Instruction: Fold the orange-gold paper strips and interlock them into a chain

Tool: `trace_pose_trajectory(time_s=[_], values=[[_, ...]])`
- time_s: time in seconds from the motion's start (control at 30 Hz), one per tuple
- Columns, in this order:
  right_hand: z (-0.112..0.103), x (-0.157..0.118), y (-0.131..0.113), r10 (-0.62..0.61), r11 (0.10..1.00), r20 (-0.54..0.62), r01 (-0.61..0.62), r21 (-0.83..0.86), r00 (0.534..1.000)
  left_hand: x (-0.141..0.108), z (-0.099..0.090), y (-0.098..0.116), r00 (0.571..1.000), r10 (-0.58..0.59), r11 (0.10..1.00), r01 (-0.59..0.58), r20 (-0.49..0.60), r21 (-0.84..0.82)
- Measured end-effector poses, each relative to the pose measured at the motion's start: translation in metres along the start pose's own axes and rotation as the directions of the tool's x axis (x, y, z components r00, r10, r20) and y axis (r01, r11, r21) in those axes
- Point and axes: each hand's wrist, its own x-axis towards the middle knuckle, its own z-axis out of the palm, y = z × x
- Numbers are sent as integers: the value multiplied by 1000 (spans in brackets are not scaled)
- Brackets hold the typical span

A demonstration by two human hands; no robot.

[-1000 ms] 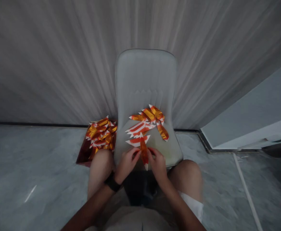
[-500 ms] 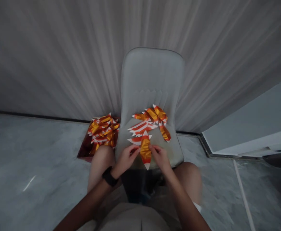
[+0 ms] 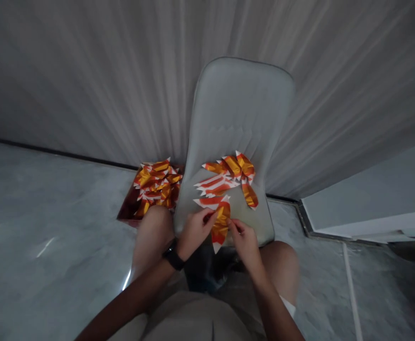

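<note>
A folded piece of gold, orange and white paper with pointed white ends is held up over the front of the chair seat. My left hand pinches its left edge, thumb and fingers closed. On its right edge, the fingertips of my right hand are closed too. Just behind lies a flat orange-and-white striped paper, partly covered by the held piece. Further back on the seat sit a stack of striped papers and several folded gold papers, one of them set apart to the right.
The grey chair stands against a pleated curtain. On the floor at its left, a dark red box holds many folded gold papers, close to my left knee. A low white panel is at the right.
My left hand has moved up along the left edge of the folded paper, which now tilts with its top to the right. The whole view has turned slightly.
</note>
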Motion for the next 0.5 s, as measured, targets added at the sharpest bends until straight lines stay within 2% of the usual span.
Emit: trace_pose_trajectory(time_s=[0.17, 0.23, 0.37, 0.5], values=[[-2, 0, 2, 117, 964, 108, -139, 225, 987, -4, 2, -7, 998, -48, 986, 53, 33, -161], [1, 2, 3, 127, 953, 116, -154, 262, 985, -7, 2, -9, 998, -56, 985, 60, 30, -163], [8, 7, 4, 101, 969, 40, -108, 223, 994, -9, -2, -7, 999, -11, 999, 13, 53, -30], [11, 10, -3, 27, 994, -33, -23, 104, 999, -7, -7, -3, 997, 26, 997, -31, 72, 74]])
